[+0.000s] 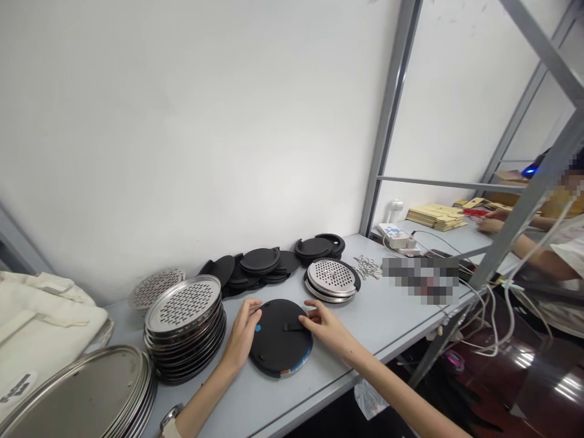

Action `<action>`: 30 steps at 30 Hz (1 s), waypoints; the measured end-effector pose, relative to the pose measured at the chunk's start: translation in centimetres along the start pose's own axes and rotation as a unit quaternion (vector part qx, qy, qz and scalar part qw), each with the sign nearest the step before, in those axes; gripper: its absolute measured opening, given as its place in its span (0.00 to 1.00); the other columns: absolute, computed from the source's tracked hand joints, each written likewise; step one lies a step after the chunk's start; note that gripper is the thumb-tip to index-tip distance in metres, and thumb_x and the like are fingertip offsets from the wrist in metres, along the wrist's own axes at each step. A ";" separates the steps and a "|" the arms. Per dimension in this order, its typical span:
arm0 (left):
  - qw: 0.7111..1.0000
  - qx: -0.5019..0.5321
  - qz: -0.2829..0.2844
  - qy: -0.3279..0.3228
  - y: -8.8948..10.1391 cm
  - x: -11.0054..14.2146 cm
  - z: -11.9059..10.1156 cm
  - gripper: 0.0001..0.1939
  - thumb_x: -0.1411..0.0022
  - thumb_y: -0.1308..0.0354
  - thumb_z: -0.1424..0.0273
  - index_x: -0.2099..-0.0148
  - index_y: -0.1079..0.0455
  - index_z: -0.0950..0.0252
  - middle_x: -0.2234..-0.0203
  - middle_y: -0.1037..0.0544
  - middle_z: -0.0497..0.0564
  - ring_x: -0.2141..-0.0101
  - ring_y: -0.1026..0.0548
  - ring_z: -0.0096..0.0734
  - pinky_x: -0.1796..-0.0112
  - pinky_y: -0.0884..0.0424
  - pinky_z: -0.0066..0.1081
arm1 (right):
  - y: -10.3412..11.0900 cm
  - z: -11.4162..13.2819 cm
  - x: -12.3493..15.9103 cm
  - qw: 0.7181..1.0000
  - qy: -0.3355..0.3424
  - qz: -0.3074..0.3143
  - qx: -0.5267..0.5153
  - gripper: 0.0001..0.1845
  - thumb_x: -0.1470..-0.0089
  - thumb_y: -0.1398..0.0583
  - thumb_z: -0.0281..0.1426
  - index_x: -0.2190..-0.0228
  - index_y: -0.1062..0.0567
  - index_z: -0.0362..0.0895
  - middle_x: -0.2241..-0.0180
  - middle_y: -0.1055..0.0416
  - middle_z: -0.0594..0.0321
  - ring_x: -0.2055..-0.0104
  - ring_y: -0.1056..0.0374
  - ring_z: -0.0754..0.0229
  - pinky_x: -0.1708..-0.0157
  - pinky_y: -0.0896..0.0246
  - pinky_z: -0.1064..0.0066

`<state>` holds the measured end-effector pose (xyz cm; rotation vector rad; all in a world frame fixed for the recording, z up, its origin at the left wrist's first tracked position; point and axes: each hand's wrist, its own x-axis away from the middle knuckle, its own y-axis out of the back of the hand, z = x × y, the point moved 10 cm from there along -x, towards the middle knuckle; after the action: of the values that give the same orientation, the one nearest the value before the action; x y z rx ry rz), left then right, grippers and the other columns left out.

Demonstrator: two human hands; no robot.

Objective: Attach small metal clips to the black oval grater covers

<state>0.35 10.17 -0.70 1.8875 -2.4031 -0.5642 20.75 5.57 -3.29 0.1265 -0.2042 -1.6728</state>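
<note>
A flat black round case (pixel 281 347) lies on the grey table, with a blue dot near its left side, a small black tab on top and a coloured strip at its lower right rim. My left hand (pixel 243 333) grips the upper left edge, thumb on top. On the opposite edge, my right hand (pixel 325 325) holds the case with its thumb over the top; some fingers are hidden behind the rim. Just beyond it sit perforated metal discs (pixel 332 277), partly ringed in black. Several empty black round holders (pixel 260 261) lie along the wall.
Left of my hands rises a stack of perforated metal discs (pixel 182 307). Larger metal lids (pixel 86 395) and a cream bag (pixel 36 328) are further left. Small metal pieces (pixel 366 267) lie at right, near cables and a metal post (pixel 392 109). Another person's hand (pixel 491 224) is at far right.
</note>
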 end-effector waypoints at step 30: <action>0.991 -0.055 0.046 -0.112 -1.7 1.6 -3.3 0.17 0.30 0.64 0.61 0.57 0.36 0.61 0.62 0.33 0.52 0.62 0.29 0.34 0.58 0.32 0.36 | 8.0 8.9 1.3 0.672 0.453 -0.139 0.569 0.22 0.36 0.56 0.23 0.45 0.35 0.43 0.51 0.28 0.51 0.50 0.33 0.52 0.54 0.43 0.60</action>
<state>2.27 7.45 1.53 1.7430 -2.5150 -0.9253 26.56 4.01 7.09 1.9737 -0.4480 -1.3274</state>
